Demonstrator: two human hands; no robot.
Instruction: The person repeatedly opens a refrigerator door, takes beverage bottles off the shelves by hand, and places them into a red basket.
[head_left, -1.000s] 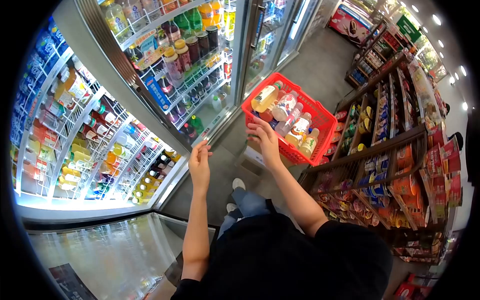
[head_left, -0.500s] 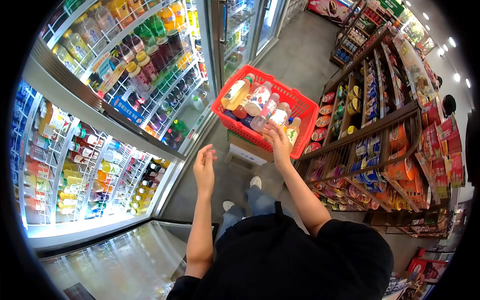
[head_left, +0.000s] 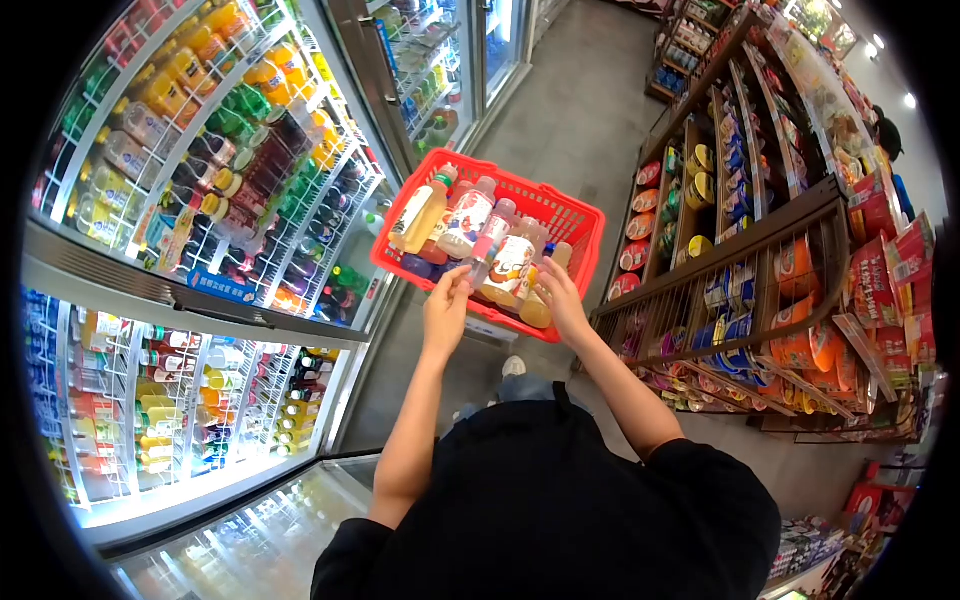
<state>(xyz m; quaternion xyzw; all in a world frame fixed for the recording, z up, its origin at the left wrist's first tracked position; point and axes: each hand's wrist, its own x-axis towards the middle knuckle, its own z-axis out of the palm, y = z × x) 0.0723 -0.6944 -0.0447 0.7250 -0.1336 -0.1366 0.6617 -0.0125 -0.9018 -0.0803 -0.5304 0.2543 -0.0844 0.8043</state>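
A red plastic basket (head_left: 586, 222) full of bottled drinks is in front of me. My left hand (head_left: 445, 312) is at its near edge, fingertips by the base of a clear bottle with a pink label (head_left: 491, 238); whether they touch it I cannot tell. My right hand (head_left: 563, 303) has its fingers apart beside a pale yellow bottle (head_left: 537, 309) at the basket's near right corner. Between the hands lies a bottle with a white, fruit-printed label (head_left: 512, 262). A yellow bottle with a green cap (head_left: 425, 215) leans at the left.
A lit drinks fridge (head_left: 190, 335) full of bottles lines the left, with more glass-door fridges (head_left: 425, 65) beyond. To the right, a dark shelf rack (head_left: 760, 230) carries packaged foods and cup noodles. Grey floor (head_left: 590, 90) runs between them.
My left hand has moved up and right to the basket's near edge. The basket sits further left in view, and my right hand stays by its near right corner.
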